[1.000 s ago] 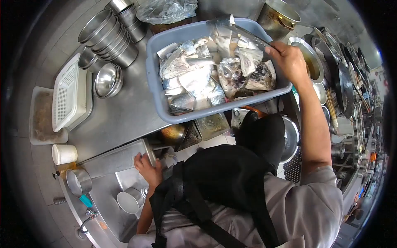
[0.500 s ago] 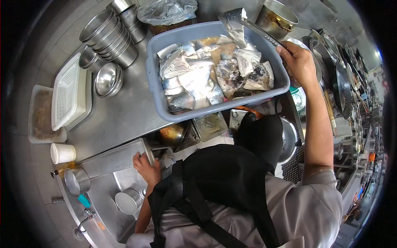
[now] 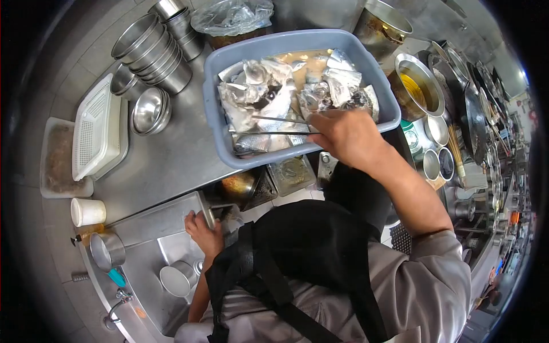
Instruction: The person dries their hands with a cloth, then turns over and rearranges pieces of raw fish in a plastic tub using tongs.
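Note:
A blue-grey plastic tub point(image 3: 213, 123) holds several cut fish pieces point(image 3: 278, 108) in brownish liquid. My right hand point(image 3: 346, 137) is over the tub's near right side, closed round metal tongs point(image 3: 286, 119). The tongs' two arms are spread and point left over the fish; whether their tips touch a piece I cannot tell. At the sink's raised corner point(image 3: 201, 206), my left hand point(image 3: 203, 231) rests with its fingers curled over the metal edge.
Steel containers point(image 3: 171, 66) and bowls point(image 3: 150, 110) stand left of the tub, beside a white perforated basket point(image 3: 91, 126). A pot with yellow liquid point(image 3: 437, 94) stands at the right. Below left is the sink point(image 3: 143, 274), with a metal cup point(image 3: 175, 280) in it.
My right hand has moved left and toward me over the tub. The fish piece formerly raised in the tongs is no longer held up. The left hand stays at the sink edge.

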The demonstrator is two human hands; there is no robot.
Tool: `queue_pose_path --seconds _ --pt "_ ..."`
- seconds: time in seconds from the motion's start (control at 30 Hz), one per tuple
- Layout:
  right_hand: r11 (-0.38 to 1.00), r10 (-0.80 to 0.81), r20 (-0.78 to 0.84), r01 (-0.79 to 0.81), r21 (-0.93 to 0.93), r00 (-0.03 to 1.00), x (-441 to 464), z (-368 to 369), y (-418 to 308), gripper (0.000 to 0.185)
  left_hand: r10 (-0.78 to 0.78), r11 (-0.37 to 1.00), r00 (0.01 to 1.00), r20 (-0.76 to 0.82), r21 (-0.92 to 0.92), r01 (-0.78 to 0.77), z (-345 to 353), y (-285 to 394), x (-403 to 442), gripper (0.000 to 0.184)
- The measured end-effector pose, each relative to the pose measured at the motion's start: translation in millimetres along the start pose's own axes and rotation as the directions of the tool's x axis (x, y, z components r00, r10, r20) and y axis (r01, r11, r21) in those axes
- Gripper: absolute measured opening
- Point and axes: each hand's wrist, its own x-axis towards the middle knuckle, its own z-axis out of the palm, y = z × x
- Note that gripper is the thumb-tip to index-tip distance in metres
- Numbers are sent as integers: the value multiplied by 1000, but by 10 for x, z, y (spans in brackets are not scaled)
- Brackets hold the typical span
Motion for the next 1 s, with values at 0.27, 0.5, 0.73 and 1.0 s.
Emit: queue_pose_path --seconds 0.27,0.5,0.73,1.0 --pt "965 200 227 -232 121 953 -204 -592 239 29 24 1000 1000 -7 -4 -24 1 -4 5 58" --pt "996 85 112 -85 -2 990 -46 146 110 28 -2 1000 1000 2 29 2 -5 28 0 58" --pt "994 95 330 -110 28 939 -105 -445 107 33 -25 1000 999 23 13 25 -11 4 9 58" --pt "981 118 421 -172 93 899 -177 -976 173 23 -15 999 999 47 -32 17 -16 4 5 58"
